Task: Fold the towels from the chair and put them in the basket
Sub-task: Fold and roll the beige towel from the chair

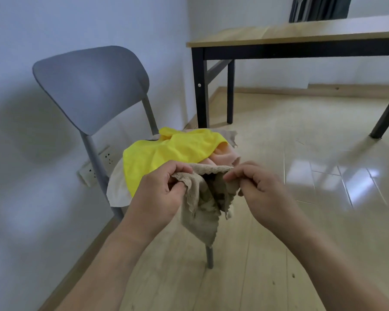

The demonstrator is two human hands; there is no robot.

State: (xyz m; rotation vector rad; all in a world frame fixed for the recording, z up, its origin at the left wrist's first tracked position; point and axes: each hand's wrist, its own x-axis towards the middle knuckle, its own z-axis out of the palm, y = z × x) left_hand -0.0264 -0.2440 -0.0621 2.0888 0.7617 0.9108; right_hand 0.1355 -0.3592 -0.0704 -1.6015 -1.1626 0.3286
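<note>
Cloth this soft sags; my left hand [164, 187] and right hand [259, 187] pinch the beige towel [202, 207] at its top edge.

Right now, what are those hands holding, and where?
Both hands, left hand and right hand, pinch the beige towel along its top edge.

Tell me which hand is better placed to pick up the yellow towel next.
Probably the left hand: it sits right beside the yellow towel. Like the right hand, though, it pinches the beige towel.
</note>
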